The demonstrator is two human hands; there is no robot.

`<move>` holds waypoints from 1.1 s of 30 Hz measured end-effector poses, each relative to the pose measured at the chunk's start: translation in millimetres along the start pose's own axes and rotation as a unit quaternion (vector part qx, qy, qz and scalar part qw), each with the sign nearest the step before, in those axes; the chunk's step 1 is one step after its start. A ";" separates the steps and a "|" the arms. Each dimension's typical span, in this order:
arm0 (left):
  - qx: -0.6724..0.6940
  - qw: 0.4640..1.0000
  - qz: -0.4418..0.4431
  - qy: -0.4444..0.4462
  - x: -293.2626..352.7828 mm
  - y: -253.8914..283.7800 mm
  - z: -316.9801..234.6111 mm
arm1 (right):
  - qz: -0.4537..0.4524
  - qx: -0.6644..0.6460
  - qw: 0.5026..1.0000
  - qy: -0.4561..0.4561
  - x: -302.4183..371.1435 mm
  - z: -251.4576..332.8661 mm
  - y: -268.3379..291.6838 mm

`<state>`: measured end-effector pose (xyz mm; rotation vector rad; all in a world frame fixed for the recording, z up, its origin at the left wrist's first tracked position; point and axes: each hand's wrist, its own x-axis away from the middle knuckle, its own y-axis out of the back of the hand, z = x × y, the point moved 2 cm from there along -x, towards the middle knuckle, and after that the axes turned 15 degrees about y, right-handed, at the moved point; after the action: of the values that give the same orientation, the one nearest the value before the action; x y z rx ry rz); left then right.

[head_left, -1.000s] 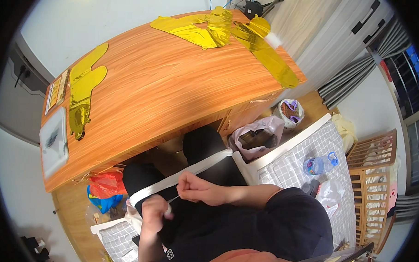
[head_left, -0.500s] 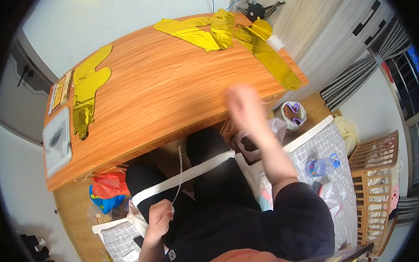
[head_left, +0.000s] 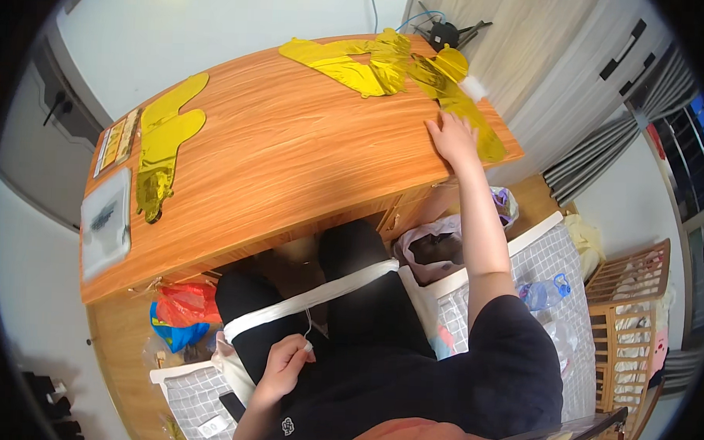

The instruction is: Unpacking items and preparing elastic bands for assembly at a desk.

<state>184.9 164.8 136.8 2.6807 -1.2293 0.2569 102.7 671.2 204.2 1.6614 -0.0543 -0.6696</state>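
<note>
R hand (head_left: 453, 140) at foil (head_left: 489, 139), L hand (head_left: 286, 363) w/ string (head_left: 310, 322).

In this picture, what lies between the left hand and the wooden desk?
The head view shows a white strip across the black trousers, with a thin cord nearer the left hand.

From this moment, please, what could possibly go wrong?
The yellow foil strip lies near the right end of the wooden desk; the right hand, fingers spread at it, might crease it or push it off.

The thin white cord by the left hand hangs loosely over the lap, so it could tangle or catch on the white band across the knees.
</note>
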 end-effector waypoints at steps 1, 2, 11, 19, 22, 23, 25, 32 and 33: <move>-0.013 1.000 -0.006 0.004 0.2 -0.3 -1.3 | -0.052 0.064 0.997 0.000 8.3 8.2 0.8; -0.009 1.000 -0.013 0.010 -0.5 0.3 -1.7 | -0.048 0.060 0.997 0.007 18.7 22.4 7.7; -0.014 0.998 0.056 -0.023 -20.5 10.4 -10.3 | 0.193 -0.640 0.591 0.452 201.7 238.0 46.8; 0.096 0.992 0.009 0.084 -6.7 28.1 11.8 | 0.570 -0.732 0.358 0.106 206.9 254.0 0.6; -0.105 0.985 -0.137 0.001 -11.7 28.8 16.8 | 0.496 -0.748 0.429 0.106 215.7 263.2 8.6; -0.105 0.985 -0.138 0.004 -12.7 25.0 20.4 | 0.444 -0.722 0.504 0.169 220.9 266.5 14.3; 0.102 0.981 -0.167 0.016 -13.6 22.0 28.4 | 0.411 -0.711 0.526 0.221 237.8 269.9 13.0; 0.124 0.992 -0.010 -0.024 -12.3 38.8 39.2 | 0.494 -0.801 0.332 0.062 229.9 265.9 12.5; -0.243 0.958 -0.132 -0.075 -14.1 41.8 25.6 | 0.492 -0.802 0.334 0.058 233.1 268.8 12.5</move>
<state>146.2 142.3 112.6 2.4138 -0.8138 -0.2609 178.5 336.1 110.8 -0.5187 -0.1917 0.4768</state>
